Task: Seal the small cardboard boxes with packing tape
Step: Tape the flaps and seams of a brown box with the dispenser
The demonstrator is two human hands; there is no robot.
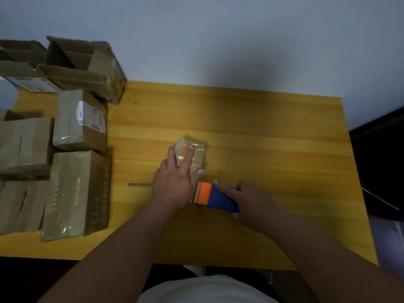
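A small cardboard box [192, 153], its top glossy with clear tape, lies near the middle of the yellow wooden desk [273, 132]. The left hand [175, 182] lies flat on it, fingers [187, 157] straight and spread across the box top, the thumb out along the box's near side. Just beside that hand, toward the desk's near edge, the right hand [251, 200] grips a tape dispenser [215, 196] with a blue body and an orange head; its fingers are curled round the blue part, with the forefinger laid along the top. The orange head points at the left hand and lies close to the box's near end; whether it touches the box cannot be told. Along the desk's left edge is a crowd of larger cardboard boxes [76, 193], some taped shut, and at the far left corner two open boxes [83, 64] with their flaps up. A thin dark strip [138, 184] lies on the desk just left of the left hand.
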